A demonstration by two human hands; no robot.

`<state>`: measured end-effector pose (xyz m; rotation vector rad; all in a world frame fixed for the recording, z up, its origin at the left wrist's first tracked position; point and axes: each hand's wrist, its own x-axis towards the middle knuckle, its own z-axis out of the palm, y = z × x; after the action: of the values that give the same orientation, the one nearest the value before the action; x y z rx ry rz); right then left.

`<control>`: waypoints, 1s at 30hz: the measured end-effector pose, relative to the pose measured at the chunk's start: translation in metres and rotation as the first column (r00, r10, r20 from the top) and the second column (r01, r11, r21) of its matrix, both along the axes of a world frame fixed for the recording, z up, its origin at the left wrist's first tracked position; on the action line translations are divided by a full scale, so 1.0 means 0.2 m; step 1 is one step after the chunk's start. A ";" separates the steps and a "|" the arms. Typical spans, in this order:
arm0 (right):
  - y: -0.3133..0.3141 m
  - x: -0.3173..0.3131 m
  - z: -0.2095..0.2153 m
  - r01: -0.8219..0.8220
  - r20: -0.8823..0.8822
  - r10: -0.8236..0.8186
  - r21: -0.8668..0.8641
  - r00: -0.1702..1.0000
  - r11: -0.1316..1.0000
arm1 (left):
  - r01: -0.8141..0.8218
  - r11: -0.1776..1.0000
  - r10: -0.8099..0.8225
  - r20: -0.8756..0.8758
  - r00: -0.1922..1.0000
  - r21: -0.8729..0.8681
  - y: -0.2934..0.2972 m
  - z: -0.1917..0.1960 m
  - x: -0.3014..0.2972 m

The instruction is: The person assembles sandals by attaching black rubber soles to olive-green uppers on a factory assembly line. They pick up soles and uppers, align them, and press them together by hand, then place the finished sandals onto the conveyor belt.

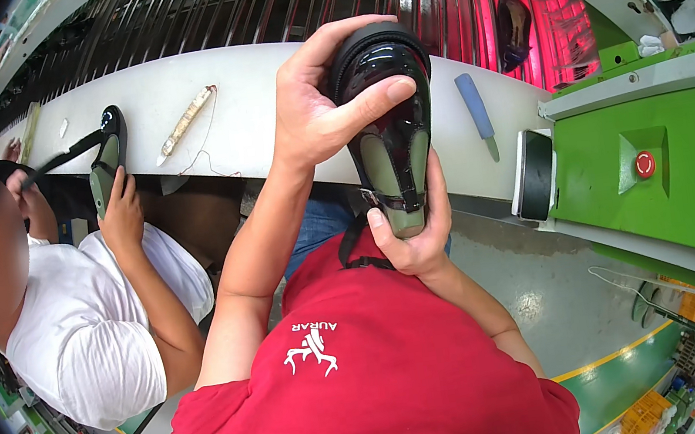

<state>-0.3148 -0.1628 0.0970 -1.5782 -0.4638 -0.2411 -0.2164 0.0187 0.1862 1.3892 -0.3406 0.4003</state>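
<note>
Red short-sleeved shirt [370,390] fills the bottom centre of frame. Both forearms rise from it to a glossy black patent shoe on a grey-green last [390,137], held up at centre frame, above the tabletop edge, toe end up. Right hand [416,239] closed around the lower end of the shoe, thumb up by the buckle strap. Left hand [320,106] closed over the upper end, thumb pressed across the shiny front, fingers curled behind. Left of frame: a co-worker in a white shirt [90,330], one hand [123,213] on a second black shoe on a green last [107,156]. Further back, on the long white tabletop [259,79]: a wrapped, cream-coloured hand tool [188,122] upper left, a blue-handled tool [475,108] right. Beyond, a dark shoe [513,28] on the red-lit bars at upper right.
</note>
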 end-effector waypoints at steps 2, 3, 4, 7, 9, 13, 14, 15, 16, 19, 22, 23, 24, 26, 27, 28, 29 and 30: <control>0.00 0.00 0.00 0.001 0.003 -0.001 0.001 1.000 1.000 | -0.005 1.000 0.006 0.008 1.000 -0.005 0.00 0.00 0.00; 0.00 0.00 0.00 0.002 0.002 -0.002 0.007 1.000 1.000 | -0.007 1.000 0.007 0.009 1.000 -0.001 0.00 0.00 0.00; 0.00 0.00 0.00 0.003 0.000 -0.003 0.013 1.000 1.000 | -0.009 1.000 0.009 0.011 1.000 0.003 0.00 0.00 0.00; 0.00 0.00 -0.01 0.000 -0.011 0.000 0.026 1.000 1.000 | -0.022 1.000 0.022 0.022 1.000 0.010 0.00 0.00 0.00; 0.00 0.00 -0.01 0.002 -0.006 -0.002 0.014 1.000 1.000 | -0.032 0.999 0.031 0.026 0.999 0.018 0.00 -0.01 0.00; 0.00 0.00 0.00 0.004 0.004 -0.004 -0.014 1.000 1.000 | -0.042 0.999 0.042 0.024 0.999 0.031 0.00 -0.01 0.00; 0.00 0.00 0.00 0.002 -0.001 -0.002 -0.010 1.000 1.000 | -0.044 0.999 0.043 0.025 0.999 0.030 0.00 -0.01 0.00; -0.01 0.00 -0.01 0.001 -0.006 -0.001 -0.006 1.000 1.000 | -0.043 0.999 0.043 0.024 0.999 0.027 0.00 -0.01 0.00; -0.01 0.00 0.00 -0.002 -0.011 0.002 0.000 1.000 1.000 | -0.043 0.999 0.043 0.022 0.999 0.023 0.00 -0.01 0.00; 0.00 0.00 0.00 -0.010 -0.026 0.011 0.023 1.000 1.000 | -0.053 0.998 0.051 0.041 0.998 0.036 0.00 -0.01 -0.01; -0.01 0.01 0.01 -0.007 0.018 0.008 -0.034 1.000 0.999 | -0.050 0.998 0.049 0.042 0.998 0.035 0.00 -0.01 -0.01; -0.01 0.01 0.01 -0.008 0.001 0.008 -0.026 1.000 1.000 | -0.047 0.998 0.045 0.041 0.998 0.031 0.00 0.00 -0.01; -0.01 0.01 0.01 -0.009 -0.015 0.008 -0.018 1.000 1.000 | -0.048 0.998 0.047 0.025 0.999 0.041 0.00 0.01 -0.01; -0.02 0.00 0.03 -0.012 -0.042 0.011 -0.007 0.999 1.000 | -0.048 0.997 0.049 -0.004 0.999 0.060 0.01 0.03 -0.03; -0.02 0.01 0.05 -0.014 -0.051 0.014 -0.005 0.999 1.000 | -0.051 0.997 0.052 -0.027 0.998 0.058 0.00 0.04 -0.04; -0.02 0.01 0.06 -0.016 -0.061 0.016 -0.003 0.998 1.000 | -0.056 0.997 0.059 -0.041 0.997 0.060 0.00 0.04 -0.04; -0.02 0.01 0.07 -0.014 -0.056 0.013 -0.015 0.998 1.000 | -0.061 0.996 0.065 -0.052 0.997 0.064 0.00 0.05 -0.04; -0.03 0.01 0.08 -0.010 -0.051 0.009 -0.026 0.999 1.000 | -0.065 0.996 0.070 -0.063 0.996 0.068 -0.01 0.07 -0.04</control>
<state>-0.3120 -0.1684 0.1135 -1.6040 -0.4367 -0.1876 -0.2250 0.0175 0.1995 1.4781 -0.2560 0.4014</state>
